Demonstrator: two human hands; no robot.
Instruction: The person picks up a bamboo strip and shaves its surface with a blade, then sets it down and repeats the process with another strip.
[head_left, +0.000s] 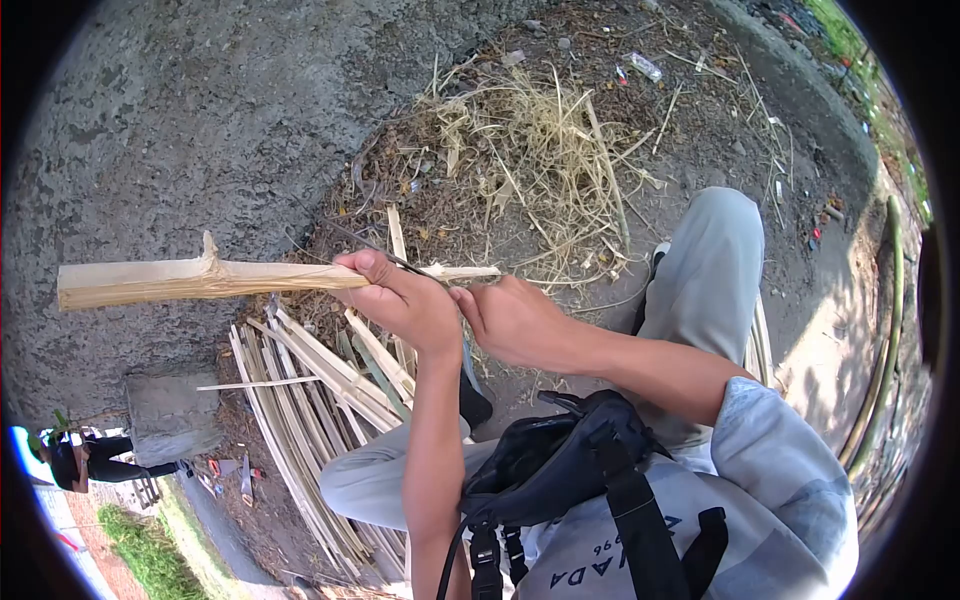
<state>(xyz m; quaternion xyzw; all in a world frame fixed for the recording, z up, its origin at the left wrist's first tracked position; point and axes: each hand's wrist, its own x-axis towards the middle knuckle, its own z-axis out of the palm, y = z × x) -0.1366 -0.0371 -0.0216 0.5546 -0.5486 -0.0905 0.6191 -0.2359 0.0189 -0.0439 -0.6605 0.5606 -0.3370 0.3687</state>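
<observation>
Pale split bamboo stick [200, 280] lies level over the ground, its free end leftward. My left hand [405, 300] clenches its middle; my right hand [515, 322] grips a thin dark blade [370, 245]. I should keep it shallow along the grain.

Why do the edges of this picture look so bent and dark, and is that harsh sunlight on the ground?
Head view: a fisheye lens rounds the frame, leaving black corners and curving the long green bamboo pole at right. Strong sun brightens the pale split bamboo piece held by the left hand and right hand; a bright patch falls on the grey concrete ground at right. Centre is sharp.
</observation>
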